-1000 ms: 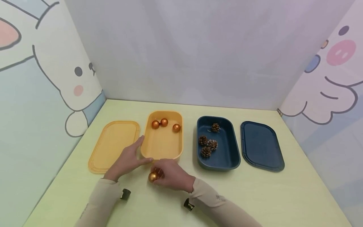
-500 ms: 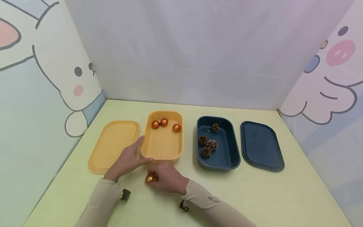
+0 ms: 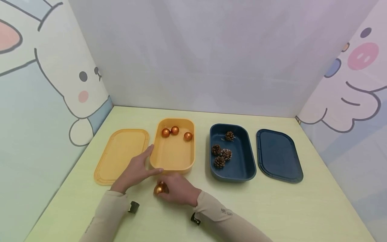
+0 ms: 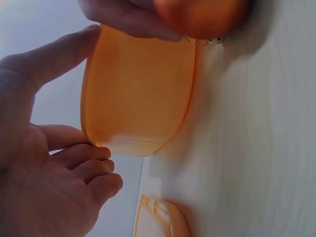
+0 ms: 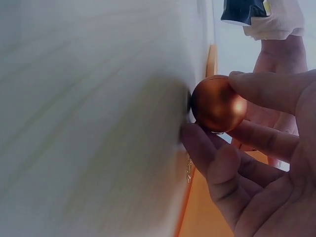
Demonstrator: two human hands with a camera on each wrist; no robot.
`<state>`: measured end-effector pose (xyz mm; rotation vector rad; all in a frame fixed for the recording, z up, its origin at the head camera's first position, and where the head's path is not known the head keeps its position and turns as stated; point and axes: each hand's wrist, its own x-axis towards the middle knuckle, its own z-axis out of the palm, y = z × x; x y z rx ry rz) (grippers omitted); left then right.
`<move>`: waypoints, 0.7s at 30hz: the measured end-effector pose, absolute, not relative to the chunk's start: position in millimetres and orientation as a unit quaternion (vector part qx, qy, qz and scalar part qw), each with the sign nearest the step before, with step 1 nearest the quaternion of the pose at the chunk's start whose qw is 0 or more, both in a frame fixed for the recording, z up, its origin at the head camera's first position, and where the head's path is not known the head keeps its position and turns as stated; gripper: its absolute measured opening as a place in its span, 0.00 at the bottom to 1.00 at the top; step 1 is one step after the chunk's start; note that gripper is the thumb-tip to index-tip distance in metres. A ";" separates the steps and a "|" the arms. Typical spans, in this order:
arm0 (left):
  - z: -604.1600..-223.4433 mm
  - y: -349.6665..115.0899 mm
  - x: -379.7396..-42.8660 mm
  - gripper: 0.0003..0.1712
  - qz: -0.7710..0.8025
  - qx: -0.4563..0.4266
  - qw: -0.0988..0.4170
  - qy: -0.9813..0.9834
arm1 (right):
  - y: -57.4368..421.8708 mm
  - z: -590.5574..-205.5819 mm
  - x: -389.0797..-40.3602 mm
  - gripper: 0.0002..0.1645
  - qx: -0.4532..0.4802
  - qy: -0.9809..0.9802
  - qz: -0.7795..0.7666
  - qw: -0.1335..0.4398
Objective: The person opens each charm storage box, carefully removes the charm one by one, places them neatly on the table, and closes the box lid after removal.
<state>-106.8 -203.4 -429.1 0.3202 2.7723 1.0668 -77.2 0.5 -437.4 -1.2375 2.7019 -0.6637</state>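
Note:
My right hand pinches a shiny copper bauble between thumb and fingers, low over the table just in front of the yellow box. In the right wrist view the bauble is close against the tabletop, and a thin gold cord hangs below it. My left hand holds the near left corner of the box, thumb at the near rim and fingers along the left side. Inside the box, towards the back, lie three more copper baubles.
A yellow lid lies left of the box, partly behind my left hand. To the right stands a dark blue box with several pine cones, and beside it a dark blue lid. Walls border the table at back and sides.
My right hand has shifted slightly left and towards me with the bauble, staying low in front of the yellow box. My left hand and both boxes have kept their places.

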 end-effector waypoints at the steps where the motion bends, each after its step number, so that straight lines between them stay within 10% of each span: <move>1: -429.2 -203.4 -106.7 0.65 0.355 0.107 0.077 0.925 | 0.4 -437.6 -77.3 0.10 -0.407 0.886 -0.217 0.049; 21: -429.0 -203.2 -105.9 0.65 0.364 0.103 0.080 0.922 | -1.2 -436.8 -76.4 0.14 -0.404 0.893 -0.193 0.035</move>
